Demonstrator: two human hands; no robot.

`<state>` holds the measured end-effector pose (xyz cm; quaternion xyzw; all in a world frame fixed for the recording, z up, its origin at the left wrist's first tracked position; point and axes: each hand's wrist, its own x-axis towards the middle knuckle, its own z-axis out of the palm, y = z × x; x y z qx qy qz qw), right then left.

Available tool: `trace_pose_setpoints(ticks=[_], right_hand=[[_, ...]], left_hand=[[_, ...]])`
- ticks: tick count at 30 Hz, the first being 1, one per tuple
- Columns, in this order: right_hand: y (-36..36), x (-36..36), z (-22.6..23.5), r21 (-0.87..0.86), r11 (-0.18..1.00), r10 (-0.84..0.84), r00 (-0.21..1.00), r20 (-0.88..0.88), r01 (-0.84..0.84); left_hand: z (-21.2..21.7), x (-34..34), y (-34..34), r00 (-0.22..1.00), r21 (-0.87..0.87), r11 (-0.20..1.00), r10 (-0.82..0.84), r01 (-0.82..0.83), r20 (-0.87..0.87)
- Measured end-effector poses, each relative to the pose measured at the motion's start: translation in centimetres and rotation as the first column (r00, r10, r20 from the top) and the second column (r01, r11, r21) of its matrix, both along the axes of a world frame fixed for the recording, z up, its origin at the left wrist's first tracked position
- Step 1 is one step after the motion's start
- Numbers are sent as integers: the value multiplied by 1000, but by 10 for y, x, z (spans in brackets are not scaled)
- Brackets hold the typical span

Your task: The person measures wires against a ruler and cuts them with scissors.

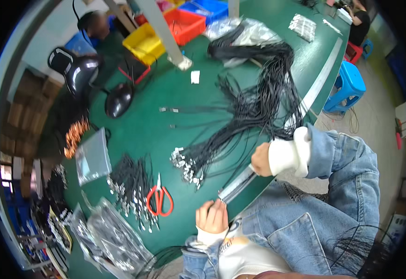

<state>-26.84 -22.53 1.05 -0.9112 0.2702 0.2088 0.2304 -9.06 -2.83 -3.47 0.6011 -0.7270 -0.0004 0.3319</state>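
My left hand (212,216) is closed at the near edge of the green table (147,125), its fingertips pinching the near end of a thin black cable by a metal strip (236,184) along the edge. My right hand (261,159) is a fist at the table edge, gripping the same bunch of black cables (259,100) that fans out across the table. The cables' metal connector ends (186,163) lie spread just left of my right hand. Red-handled scissors (159,200) lie left of my left hand.
A second bunch of short cables (131,183) and clear plastic bags (93,157) lie at the left. A black desk lamp (79,69) stands far left. Yellow, red and blue bins (145,43) sit at the back. A blue stool (349,83) stands right; another person (359,18) sits beyond.
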Motion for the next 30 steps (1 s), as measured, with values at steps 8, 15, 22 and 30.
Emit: trace_pose_setpoints(ticks=[8,15,22,30], right_hand=[[-1,3,-20,12,1000,4,999,35,-5],[5,-3,-9,-55,998,3,999,54,0],[6,-1,-9,-90,996,-1,996,88,9],[-7,-9,-2,163,985,43,994,96,-58]], left_hand=[[-3,0,3,998,-4,998,56,-56,11],[0,-4,3,997,19,997,72,-72,4],[4,1,4,999,58,998,36,-35,-17],[3,-4,4,995,75,993,93,-90,-31]])
